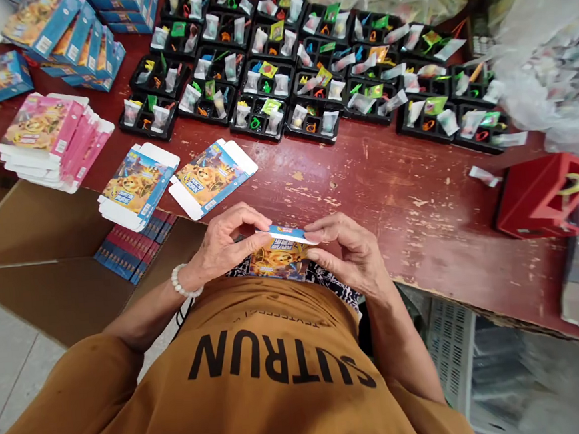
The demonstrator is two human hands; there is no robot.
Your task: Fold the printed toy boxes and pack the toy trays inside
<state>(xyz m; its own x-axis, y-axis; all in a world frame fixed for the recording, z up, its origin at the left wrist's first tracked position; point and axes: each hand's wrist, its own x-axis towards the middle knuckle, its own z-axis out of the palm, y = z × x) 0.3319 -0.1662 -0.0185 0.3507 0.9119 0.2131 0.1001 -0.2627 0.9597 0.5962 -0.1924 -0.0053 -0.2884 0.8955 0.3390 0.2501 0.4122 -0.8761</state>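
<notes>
A small blue and yellow printed carton (279, 258) is held close against the body at the table's front edge. My left hand (234, 238) pinches the left end of its flap, thumb and fingers pressed together. At the flap's right end, my right hand (349, 249) grips with thumb below and fingers on top. The carton's lower part rests near the lap. Just beyond my left hand lie a flat blue carton (213, 176) with a white flap out and a small pile of flat blue cartons (139, 182).
Several black trays (259, 116) with small wrapped pieces cover the table's far side. Pink cartons (45, 132) and blue boxes (73, 43) are stacked at left. A red tape dispenser (538, 197) stands at right. Below left, an open cardboard box (44, 229) holds packed boxes.
</notes>
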